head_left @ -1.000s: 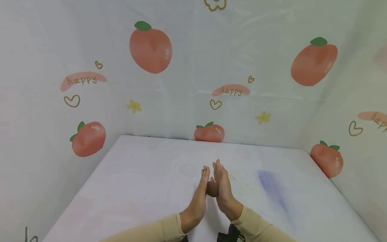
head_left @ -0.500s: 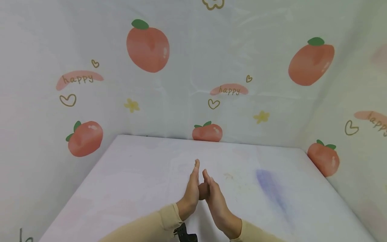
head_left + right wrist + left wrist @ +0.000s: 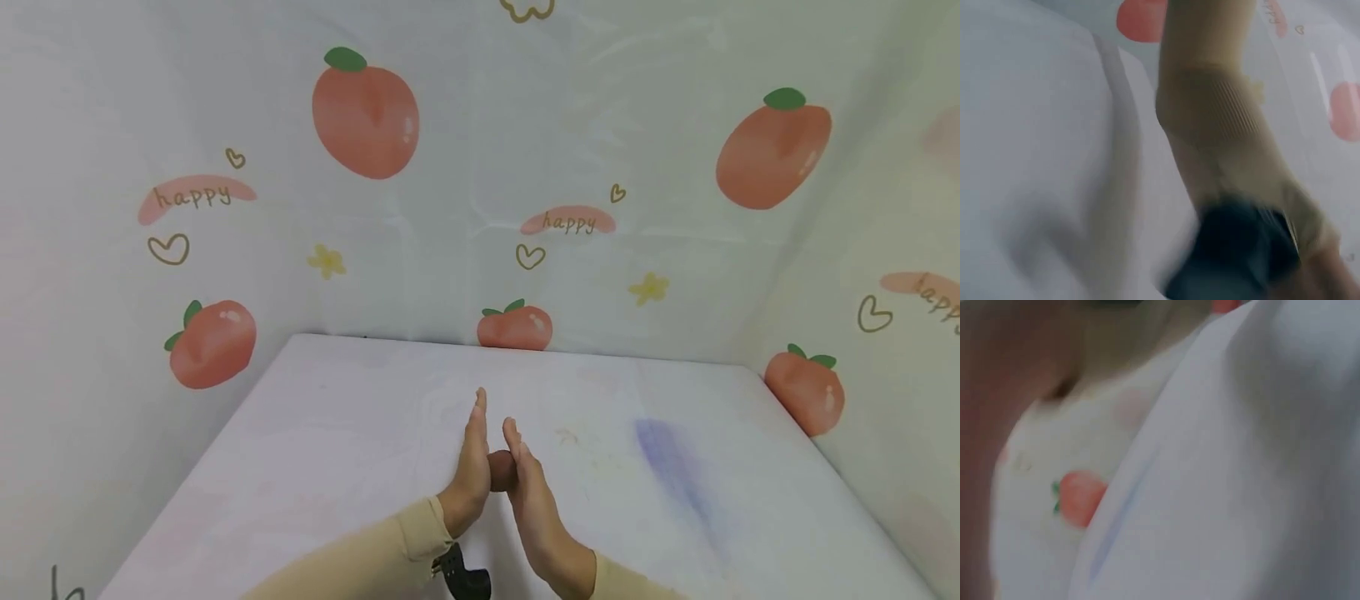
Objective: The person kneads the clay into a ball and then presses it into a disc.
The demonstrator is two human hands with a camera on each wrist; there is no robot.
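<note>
A small brown lump (image 3: 502,471), smooth and roundish like clay or dough, sits between two flat palms in the head view. My left hand (image 3: 469,462) presses it from the left, its fingers straight and pointing up and away. From the other side my right hand (image 3: 536,500) presses with straight fingers, set slightly lower and nearer. Both hands are over the table, and the palm faces touching the lump are hidden. The left wrist view is blurred and does not show the lump. In the right wrist view appears a beige sleeve (image 3: 1210,106) with a dark wrist device (image 3: 1232,250).
A white table (image 3: 360,417) lies under the hands, with a bluish-purple smear (image 3: 678,471) on its right part and a faint yellowish mark (image 3: 567,435) nearer the middle. White fabric (image 3: 465,167) printed with red fruit and "happy" labels stands behind and along both sides.
Both hands, with the lump between them, have shifted left. The left hand has slid forward and the right hand back against each other; the lump has turned from rounder to slightly longer-looking.
</note>
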